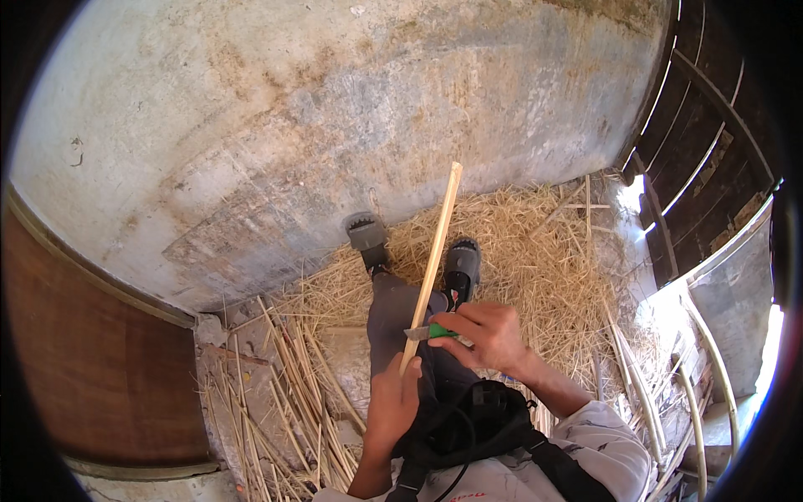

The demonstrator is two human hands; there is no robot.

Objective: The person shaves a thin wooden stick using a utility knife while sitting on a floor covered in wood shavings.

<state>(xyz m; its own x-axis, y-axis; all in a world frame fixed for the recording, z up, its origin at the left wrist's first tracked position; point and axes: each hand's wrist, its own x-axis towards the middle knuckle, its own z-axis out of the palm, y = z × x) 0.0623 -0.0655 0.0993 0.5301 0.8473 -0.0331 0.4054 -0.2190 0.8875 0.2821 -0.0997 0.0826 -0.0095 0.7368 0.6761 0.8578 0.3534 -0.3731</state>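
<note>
A pale strip of split bamboo or wood [438, 238] stands out over my lap, slanting up and away toward the wall. Its near end is gripped by my left hand [395, 397], thumb along the strip. In my right hand [489, 336] is a green-handled utility knife [441, 331], fingers closed around the handle. The knife's grey blade lies across the strip, touching it just beyond my left thumb. How deep the edge sits cannot be made out.
Dry straw-like shavings [527, 251] cover the floor around my sandalled feet. Several long thin sticks [288, 393] lie to my left. A stained wall [401, 117] rises ahead, a brown panel [100, 351] stands left, a dark slatted door [711, 142] right. Poles [640, 393] lean at the right.
</note>
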